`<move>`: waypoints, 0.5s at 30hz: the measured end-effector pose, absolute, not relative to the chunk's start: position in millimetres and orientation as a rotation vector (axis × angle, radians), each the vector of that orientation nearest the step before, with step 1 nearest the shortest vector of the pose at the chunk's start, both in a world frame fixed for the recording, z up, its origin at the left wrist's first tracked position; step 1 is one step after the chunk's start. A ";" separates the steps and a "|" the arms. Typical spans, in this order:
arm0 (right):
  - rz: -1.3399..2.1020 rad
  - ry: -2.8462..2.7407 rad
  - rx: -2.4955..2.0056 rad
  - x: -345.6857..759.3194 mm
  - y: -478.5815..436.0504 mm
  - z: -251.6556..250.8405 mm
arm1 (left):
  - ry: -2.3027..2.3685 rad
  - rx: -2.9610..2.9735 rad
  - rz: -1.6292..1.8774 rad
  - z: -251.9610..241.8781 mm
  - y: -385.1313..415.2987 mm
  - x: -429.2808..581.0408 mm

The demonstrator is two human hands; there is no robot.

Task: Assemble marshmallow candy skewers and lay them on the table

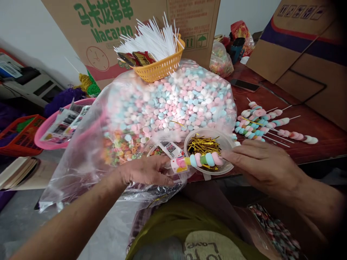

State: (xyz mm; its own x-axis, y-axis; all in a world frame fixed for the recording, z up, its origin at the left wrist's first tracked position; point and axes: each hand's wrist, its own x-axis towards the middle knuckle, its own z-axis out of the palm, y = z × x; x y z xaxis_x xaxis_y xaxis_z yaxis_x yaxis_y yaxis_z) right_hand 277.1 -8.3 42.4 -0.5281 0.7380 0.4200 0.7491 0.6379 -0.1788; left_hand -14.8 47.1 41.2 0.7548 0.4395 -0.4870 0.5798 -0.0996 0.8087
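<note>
A skewer of pink, blue and green candies [206,159] lies level above a round clear tub [229,168] of gold twist ties [204,145]. My left hand [148,171] is closed at the skewer's left end, on a small printed wrapper [179,165]. At the right end, the fingers of my right hand [257,160] pinch the skewer's tip. Behind them spreads a big clear bag of pink, blue and white candies [187,104], with ring-shaped orange and green candies [127,148] at its lower left.
Finished-looking candy skewers [255,122] lie in a pile at right, near a phone [245,85]. A yellow basket [159,68] of white sticks stands behind the bag. A pink basket [45,139] of printed wrappers is at left. Cardboard boxes [200,18] stand behind.
</note>
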 end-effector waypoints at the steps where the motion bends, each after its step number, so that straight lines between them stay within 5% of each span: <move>1: -0.110 -2.418 -1.083 277.7 -9.0 44.2 | 0.723 1.586 -0.165 38.2 48.3 -14.4; 10: -0.280 -2.585 -0.811 272.2 -12.7 42.5 | 0.756 1.600 -0.167 34.9 47.8 -3.5; 15: 0.166 -2.661 -1.016 257.6 -11.6 38.8 | 1.031 2.336 -0.190 44.9 39.9 11.1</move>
